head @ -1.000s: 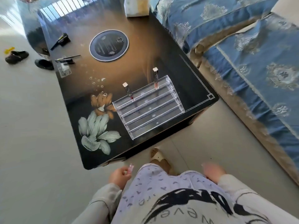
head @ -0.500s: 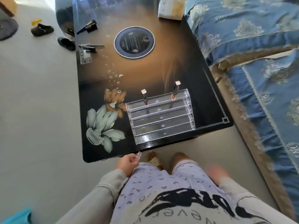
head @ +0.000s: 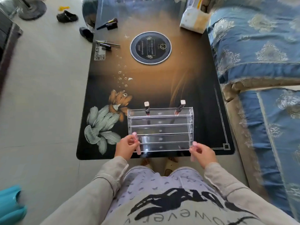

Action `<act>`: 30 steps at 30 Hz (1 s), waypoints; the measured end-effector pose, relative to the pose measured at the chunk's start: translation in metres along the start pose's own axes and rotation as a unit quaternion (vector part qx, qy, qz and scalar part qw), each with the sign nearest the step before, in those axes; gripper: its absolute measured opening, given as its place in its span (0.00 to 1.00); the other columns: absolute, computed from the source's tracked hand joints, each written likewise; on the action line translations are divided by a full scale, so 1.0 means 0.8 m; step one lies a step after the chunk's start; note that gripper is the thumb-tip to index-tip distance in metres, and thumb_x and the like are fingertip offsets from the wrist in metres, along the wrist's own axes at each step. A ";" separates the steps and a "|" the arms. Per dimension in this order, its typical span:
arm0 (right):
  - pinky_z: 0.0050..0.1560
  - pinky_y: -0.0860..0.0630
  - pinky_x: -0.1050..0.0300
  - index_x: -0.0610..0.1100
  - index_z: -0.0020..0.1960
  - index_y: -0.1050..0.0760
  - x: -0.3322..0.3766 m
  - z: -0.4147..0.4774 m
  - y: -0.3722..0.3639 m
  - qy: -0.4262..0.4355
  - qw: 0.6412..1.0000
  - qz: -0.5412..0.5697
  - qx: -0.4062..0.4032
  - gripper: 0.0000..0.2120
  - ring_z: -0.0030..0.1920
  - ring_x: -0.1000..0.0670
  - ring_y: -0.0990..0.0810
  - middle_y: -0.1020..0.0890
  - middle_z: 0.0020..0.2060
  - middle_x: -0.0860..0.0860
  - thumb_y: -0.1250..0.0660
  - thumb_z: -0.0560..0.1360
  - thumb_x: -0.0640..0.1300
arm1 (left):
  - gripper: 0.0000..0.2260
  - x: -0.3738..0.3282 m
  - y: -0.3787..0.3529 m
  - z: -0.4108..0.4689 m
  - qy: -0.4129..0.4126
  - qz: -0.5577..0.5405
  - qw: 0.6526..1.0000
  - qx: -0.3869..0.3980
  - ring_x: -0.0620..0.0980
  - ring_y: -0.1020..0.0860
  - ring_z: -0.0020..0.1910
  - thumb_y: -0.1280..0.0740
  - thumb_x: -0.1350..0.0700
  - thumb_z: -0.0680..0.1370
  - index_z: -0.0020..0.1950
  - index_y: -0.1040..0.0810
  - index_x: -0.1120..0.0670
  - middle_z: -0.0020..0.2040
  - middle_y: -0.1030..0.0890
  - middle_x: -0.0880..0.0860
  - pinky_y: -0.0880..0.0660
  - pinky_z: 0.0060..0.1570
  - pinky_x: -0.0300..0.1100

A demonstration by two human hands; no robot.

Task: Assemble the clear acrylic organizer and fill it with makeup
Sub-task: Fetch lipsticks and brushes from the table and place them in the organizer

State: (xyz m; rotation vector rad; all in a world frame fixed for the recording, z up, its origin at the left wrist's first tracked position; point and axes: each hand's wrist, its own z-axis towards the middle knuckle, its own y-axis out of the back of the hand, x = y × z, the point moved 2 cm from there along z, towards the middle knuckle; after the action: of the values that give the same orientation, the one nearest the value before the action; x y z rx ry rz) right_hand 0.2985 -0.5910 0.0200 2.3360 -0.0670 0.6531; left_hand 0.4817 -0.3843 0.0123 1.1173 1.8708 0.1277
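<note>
The clear acrylic organizer [head: 160, 129], a stepped rack with several rows, stands near the front edge of the black glass table [head: 203, 98]. Two lip gloss tubes stand upright in its back row, one on the left [head: 147, 108], one on the right [head: 179, 107]. My left hand [head: 125, 146] grips a pink tube [head: 136, 143] at the rack's front left corner. At the front right corner my right hand [head: 202, 152] grips another pink tube [head: 193, 151].
Brushes and black makeup items [head: 110, 25] and pencils [head: 107, 43] lie at the table's far left. A round black disc [head: 151, 47] sits at mid table and a white bag [head: 194, 18] at the far right. A blue sofa [head: 259, 62] runs along the right. Shoes [head: 67, 16] lie on the floor.
Both hands have risen from my lap to the rack's front corners, each with a pink tube. The view has swung to face the table squarely.
</note>
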 end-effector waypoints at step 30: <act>0.59 0.26 0.53 0.36 0.51 0.21 0.121 0.081 0.004 0.107 0.993 -0.036 -0.040 0.10 0.51 0.40 0.20 0.17 0.49 0.39 0.38 0.78 0.41 | 0.08 -0.085 -0.029 0.059 -0.080 0.051 0.993 -0.071 0.56 0.19 0.49 0.33 0.60 0.75 0.52 0.19 0.60 0.48 0.16 0.60 0.25 0.56 0.44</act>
State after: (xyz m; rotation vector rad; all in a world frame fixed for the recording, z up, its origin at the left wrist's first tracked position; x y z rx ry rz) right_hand 0.4102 -0.6229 0.0271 2.1683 0.0866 0.8455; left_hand 0.5132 -0.4640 0.0178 1.0930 1.6367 0.2193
